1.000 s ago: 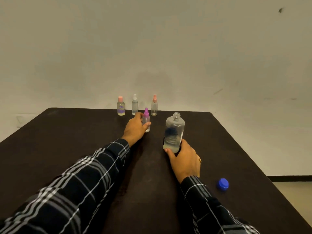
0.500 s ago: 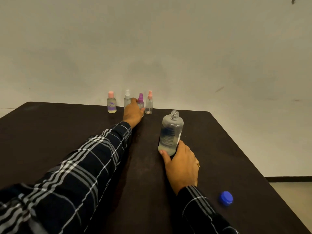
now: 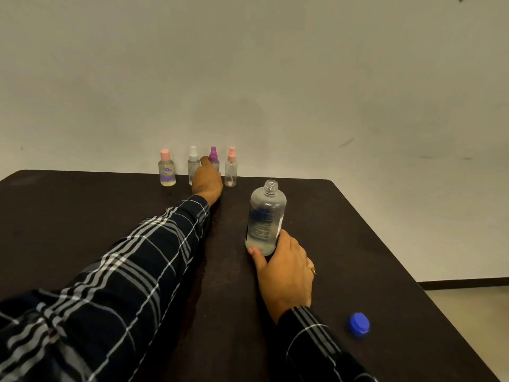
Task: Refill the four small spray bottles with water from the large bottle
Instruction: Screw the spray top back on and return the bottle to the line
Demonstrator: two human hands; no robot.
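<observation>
Four small bottles stand in a row at the table's far edge: a pink-capped labelled bottle (image 3: pixel 167 172), a white-capped spray bottle (image 3: pixel 192 164), a purple-capped spray bottle (image 3: pixel 213 158) and a pink-capped spray bottle (image 3: pixel 231 168). My left hand (image 3: pixel 207 180) reaches out and grips the purple-capped bottle, hiding most of its body. The large clear bottle (image 3: pixel 265 217), uncapped and holding a little water, stands mid-table. My right hand (image 3: pixel 283 267) grips its base from the near side.
The large bottle's blue cap (image 3: pixel 358 324) lies on the dark table (image 3: pixel 82 216) near the right edge. A bare wall rises just behind the row. The table's right edge drops to the floor (image 3: pixel 473 301).
My left hand has carried the purple-capped bottle from mid-table back into the row between the white-capped and pink-capped bottles. My right hand has stayed on the large bottle.
</observation>
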